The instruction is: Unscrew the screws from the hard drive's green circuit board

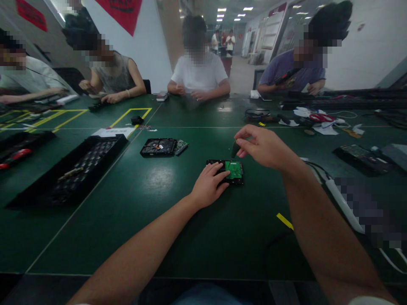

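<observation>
One black tray [84,180] is holding a tan piece [70,173]; the spread left hand [207,185] is touching a hard drive [234,170], the right hand [259,146] pinching a dark tool [235,150].

left forearm [143,245] bare, slanting in from the lower left, and look at that left grip [208,184]: palm down, fingers forward and a little spread, thumb off to the inner side! across from it, the right forearm [311,216] angles up, right wrist [284,162] turned inward, and the right grip [262,146], farther forward, has thumb and fingertips drawn into a pinch!
</observation>
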### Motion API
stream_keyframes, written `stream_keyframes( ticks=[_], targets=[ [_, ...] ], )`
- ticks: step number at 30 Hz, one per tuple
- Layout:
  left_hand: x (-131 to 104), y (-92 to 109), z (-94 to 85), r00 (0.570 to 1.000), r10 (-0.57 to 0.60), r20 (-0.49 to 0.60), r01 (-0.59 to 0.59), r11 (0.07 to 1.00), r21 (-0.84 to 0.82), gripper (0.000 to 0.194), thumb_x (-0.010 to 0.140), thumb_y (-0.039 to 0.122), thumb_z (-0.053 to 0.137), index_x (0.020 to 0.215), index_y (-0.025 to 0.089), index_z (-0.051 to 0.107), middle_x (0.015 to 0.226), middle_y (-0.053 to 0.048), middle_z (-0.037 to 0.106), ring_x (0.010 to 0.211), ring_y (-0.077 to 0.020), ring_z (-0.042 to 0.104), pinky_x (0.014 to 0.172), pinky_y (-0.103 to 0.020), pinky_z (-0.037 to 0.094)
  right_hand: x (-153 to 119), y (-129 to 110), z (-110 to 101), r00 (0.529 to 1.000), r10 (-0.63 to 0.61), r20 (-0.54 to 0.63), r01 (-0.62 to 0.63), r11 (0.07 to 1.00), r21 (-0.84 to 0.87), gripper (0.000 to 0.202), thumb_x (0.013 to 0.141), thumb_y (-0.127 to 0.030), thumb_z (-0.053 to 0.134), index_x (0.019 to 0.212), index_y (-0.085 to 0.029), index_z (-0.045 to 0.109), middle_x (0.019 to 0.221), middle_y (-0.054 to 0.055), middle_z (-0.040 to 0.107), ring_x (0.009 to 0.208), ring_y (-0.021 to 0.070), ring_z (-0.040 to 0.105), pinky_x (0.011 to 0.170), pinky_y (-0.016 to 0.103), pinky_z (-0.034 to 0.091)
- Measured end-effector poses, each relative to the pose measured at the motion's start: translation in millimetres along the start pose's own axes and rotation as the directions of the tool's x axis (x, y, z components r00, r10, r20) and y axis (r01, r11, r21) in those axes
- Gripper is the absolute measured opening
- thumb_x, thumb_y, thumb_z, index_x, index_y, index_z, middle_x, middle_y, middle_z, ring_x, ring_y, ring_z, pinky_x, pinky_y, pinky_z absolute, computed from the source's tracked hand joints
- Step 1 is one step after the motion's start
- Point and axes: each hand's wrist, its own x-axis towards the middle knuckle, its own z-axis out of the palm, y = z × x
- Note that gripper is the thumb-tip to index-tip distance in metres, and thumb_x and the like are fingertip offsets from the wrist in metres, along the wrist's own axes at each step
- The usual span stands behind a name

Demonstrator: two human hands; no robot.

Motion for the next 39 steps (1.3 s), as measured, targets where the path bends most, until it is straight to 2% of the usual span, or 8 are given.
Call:
stream_keyframes(
  ticks=[9,14,20,24,27,29,35,39],
  targets=[
    [-0.5,-0.9,1.5,1.0,0.003,-0.013,-0.003,1.0,-0.006,0.045,0.104,0.039,0.064,0.145,0.023,0.065,0.161,-0.016,0.053,0.154,-0.0345,0.045,0.128,-0.062,0.034,1.1,0.1,-3.4,0.997,-0.074,0.02,0.076,0.993,-0.091,0.014,0.097,-0.031,0.065,0.099,-0.021,0.074,0.082,0.002,0.076,0.064,0.016,0.069,0.069,0.031,0.049],
    [-0.4,-1.5,1.9,1.0,0.007,-0.023,-0.007,1.0,-0.009,0.044,0.103,0.039,0.065,0.145,0.025,0.064,0.161,-0.014,0.053,0.154,-0.0339,0.045,0.128,-0.063,0.035,-0.4,1.0,-4.9,0.998,-0.059,-0.027,0.057,0.994,-0.096,0.019,0.092,-0.037,0.073,0.101,-0.02,0.072,0.096,0.005,0.079,0.059,0.0146,0.066,0.066,0.032,0.049],
    [-0.1,0.5,-0.9,1.0,-0.001,-0.008,0.001,1.0,-0.008,0.044,0.104,0.038,0.064,0.146,0.025,0.064,0.162,-0.014,0.052,0.155,-0.0341,0.044,0.128,-0.063,0.035,1.0,2.5,-1.8,0.992,-0.052,-0.112,0.024,0.97,-0.243,0.03,0.088,-0.051,0.078,0.085,-0.021,0.07,0.078,0.005,0.076,0.07,0.0213,0.068,0.067,0.034,0.049],
    [0.2,0.3,-0.7,1.0,-0.003,-0.01,0.003,1.0,-0.018,0.044,0.103,0.038,0.065,0.146,0.026,0.064,0.162,-0.013,0.052,0.155,-0.0342,0.044,0.128,-0.064,0.035,1.1,2.6,-2.3,0.988,-0.092,-0.122,0.061,0.97,-0.237,0.021,0.09,-0.042,0.076,0.087,-0.022,0.072,0.081,0.004,0.078,0.071,0.0209,0.07,0.069,0.034,0.049],
    [0.3,-0.5,0.3,1.0,-0.001,-0.005,0.001,1.0,-0.013,0.046,0.103,0.038,0.065,0.147,0.026,0.063,0.163,-0.013,0.051,0.155,-0.0339,0.044,0.128,-0.063,0.034,1.1,3.0,-3.0,0.993,-0.103,-0.063,0.092,0.983,-0.158,0.011,0.092,-0.03,0.072,0.097,-0.021,0.076,0.087,0.004,0.079,0.07,0.0191,0.071,0.071,0.033,0.051],
    [0.2,-0.4,0.2,1.0,-0.002,-0.001,0.002,1.0,-0.011,0.046,0.103,0.038,0.065,0.147,0.026,0.063,0.163,-0.013,0.051,0.155,-0.0337,0.044,0.128,-0.062,0.034,1.5,3.6,-2.7,0.994,-0.105,-0.023,0.102,0.989,-0.106,0.017,0.093,-0.026,0.068,0.106,-0.02,0.077,0.087,0.004,0.079,0.071,0.019,0.072,0.072,0.032,0.052],
    [0.1,1.4,-1.7,1.0,-0.007,0.003,0.007,1.0,-0.008,0.044,0.104,0.038,0.065,0.146,0.024,0.064,0.162,-0.014,0.051,0.155,-0.0339,0.044,0.128,-0.062,0.035,2.3,4.1,-1.4,0.994,-0.106,-0.035,0.102,0.988,-0.117,0.02,0.095,-0.032,0.068,0.106,-0.021,0.081,0.091,0.005,0.08,0.077,0.0203,0.071,0.072,0.032,0.052],
    [0.0,0.7,-1.3,1.0,-0.002,-0.003,0.002,1.0,-0.011,0.045,0.103,0.038,0.065,0.146,0.024,0.064,0.162,-0.014,0.051,0.155,-0.0338,0.044,0.128,-0.062,0.034,-0.1,1.7,-4.3,0.994,-0.11,-0.005,0.108,0.988,-0.114,0.019,0.095,-0.026,0.066,0.106,-0.021,0.08,0.092,0.004,0.08,0.072,0.0183,0.07,0.071,0.031,0.051]
  ],
)
